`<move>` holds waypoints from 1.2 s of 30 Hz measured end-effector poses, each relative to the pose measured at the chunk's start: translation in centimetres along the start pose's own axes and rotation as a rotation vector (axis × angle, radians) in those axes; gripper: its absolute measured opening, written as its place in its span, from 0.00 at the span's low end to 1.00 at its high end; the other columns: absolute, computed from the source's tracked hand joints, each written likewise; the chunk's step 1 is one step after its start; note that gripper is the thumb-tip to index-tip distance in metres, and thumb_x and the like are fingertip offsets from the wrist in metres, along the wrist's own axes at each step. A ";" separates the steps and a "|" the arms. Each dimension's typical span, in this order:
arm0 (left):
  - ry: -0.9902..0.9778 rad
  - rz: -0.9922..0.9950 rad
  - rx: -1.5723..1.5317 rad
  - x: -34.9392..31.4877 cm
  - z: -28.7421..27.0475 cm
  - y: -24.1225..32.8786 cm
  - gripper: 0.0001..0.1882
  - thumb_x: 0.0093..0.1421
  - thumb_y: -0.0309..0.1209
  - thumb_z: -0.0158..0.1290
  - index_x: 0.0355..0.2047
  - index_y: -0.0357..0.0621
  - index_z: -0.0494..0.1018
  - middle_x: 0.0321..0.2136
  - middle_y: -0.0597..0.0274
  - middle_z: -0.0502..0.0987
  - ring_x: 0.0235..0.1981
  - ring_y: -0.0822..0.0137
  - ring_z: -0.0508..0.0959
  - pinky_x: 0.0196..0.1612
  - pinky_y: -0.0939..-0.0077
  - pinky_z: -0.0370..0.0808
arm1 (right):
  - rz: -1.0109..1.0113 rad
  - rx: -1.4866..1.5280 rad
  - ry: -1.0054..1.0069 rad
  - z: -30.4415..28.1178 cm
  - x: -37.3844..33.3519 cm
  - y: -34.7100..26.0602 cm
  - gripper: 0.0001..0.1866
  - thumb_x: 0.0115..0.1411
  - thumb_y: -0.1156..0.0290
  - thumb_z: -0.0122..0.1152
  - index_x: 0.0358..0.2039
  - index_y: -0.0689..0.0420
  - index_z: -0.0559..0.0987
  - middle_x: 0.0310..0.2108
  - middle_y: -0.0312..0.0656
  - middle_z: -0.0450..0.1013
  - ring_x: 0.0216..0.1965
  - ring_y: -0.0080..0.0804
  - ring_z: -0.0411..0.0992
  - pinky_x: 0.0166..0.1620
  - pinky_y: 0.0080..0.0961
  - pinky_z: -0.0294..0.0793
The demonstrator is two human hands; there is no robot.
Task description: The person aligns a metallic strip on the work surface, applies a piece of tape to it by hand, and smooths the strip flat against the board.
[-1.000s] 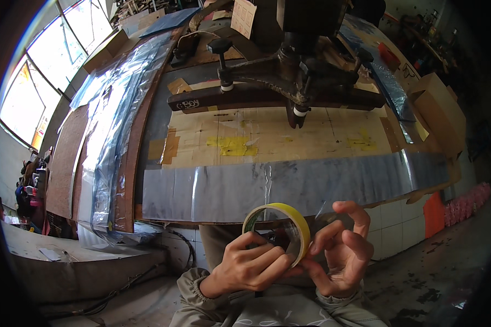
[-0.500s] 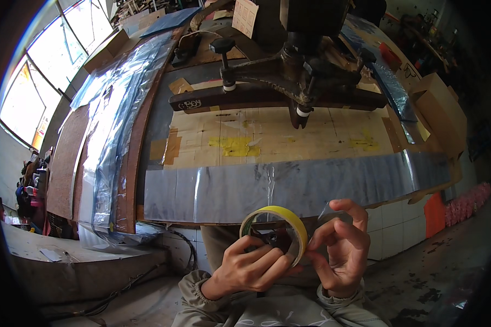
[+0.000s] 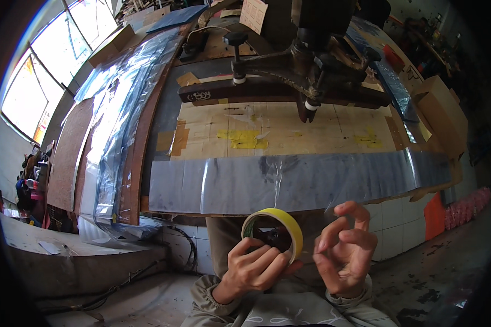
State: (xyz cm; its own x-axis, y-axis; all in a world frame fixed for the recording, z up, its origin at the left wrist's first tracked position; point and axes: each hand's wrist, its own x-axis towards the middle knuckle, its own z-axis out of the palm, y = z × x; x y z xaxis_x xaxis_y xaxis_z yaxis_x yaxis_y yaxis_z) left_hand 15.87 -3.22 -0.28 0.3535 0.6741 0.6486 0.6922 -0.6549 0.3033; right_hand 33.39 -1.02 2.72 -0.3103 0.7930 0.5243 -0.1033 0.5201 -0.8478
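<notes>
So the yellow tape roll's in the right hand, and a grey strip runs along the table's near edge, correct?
Not quite: the head view shows the yellow tape roll in the left hand, not the right hand. The grey strip does run along the near edge.

Yellow tape roll (image 3: 290, 222), grey strip (image 3: 229, 185) with darker smudges, yellow-patched tan board (image 3: 305, 133), orange panel (image 3: 435, 217), pink bundle (image 3: 467, 209).

Looking down from a person's head
The wide, round view faces down and ahead: the hands (image 3: 257, 267) are close, the surface (image 3: 305, 128) is past them, and a window (image 3: 57, 52) bends at the left.
</notes>
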 end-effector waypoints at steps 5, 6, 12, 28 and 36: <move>0.061 -0.082 -0.029 -0.9 0.2 0.4 0.14 0.46 0.38 0.64 0.18 0.49 0.69 0.14 0.74 0.66 0.16 0.75 0.69 0.26 0.80 0.65 | 0.269 0.242 0.160 0.2 1.0 0.0 0.25 0.50 0.86 0.55 0.50 0.63 0.65 0.52 0.49 0.57 0.41 0.26 0.66 0.42 0.21 0.69; 0.093 -0.100 -0.035 -1.1 0.4 0.4 0.14 0.46 0.38 0.64 0.18 0.48 0.69 0.14 0.73 0.67 0.16 0.73 0.70 0.26 0.80 0.65 | 0.405 0.343 0.157 0.3 1.2 0.5 0.24 0.53 0.83 0.54 0.52 0.62 0.65 0.49 0.45 0.63 0.44 0.26 0.67 0.43 0.21 0.69; 0.173 -0.160 -0.051 -1.0 0.9 0.3 0.14 0.48 0.36 0.62 0.17 0.46 0.68 0.13 0.71 0.68 0.15 0.72 0.71 0.26 0.78 0.67 | 0.799 0.991 0.296 3.2 9.7 6.2 0.28 0.54 0.84 0.48 0.57 0.62 0.59 0.47 0.46 0.66 0.47 0.32 0.67 0.49 0.28 0.66; 0.293 -0.224 -0.079 -3.3 -1.0 0.9 0.14 0.55 0.40 0.58 0.19 0.43 0.76 0.15 0.67 0.76 0.18 0.71 0.77 0.27 0.78 0.70 | 0.922 1.101 0.510 10.8 14.2 10.6 0.43 0.51 0.86 0.43 0.65 0.37 0.51 0.38 0.42 0.67 0.35 0.25 0.67 0.32 0.19 0.69; 0.728 0.032 -0.106 -5.9 1.4 0.3 0.15 0.56 0.45 0.56 0.22 0.48 0.78 0.13 0.76 0.74 0.16 0.78 0.74 0.25 0.81 0.70 | 0.913 1.302 0.194 9.9 12.5 10.9 0.08 0.51 0.81 0.42 0.18 0.55 0.66 0.25 0.35 0.62 0.24 0.22 0.60 0.28 0.16 0.63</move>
State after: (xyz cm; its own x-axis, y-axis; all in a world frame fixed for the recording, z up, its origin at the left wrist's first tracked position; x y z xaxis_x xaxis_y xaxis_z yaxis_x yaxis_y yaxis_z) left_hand 14.87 -6.92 -5.06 -0.1603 0.2813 0.9462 0.6108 -0.7248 0.3189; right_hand 19.03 11.45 -0.75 -0.6081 0.7514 -0.2563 -0.6882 -0.6598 -0.3017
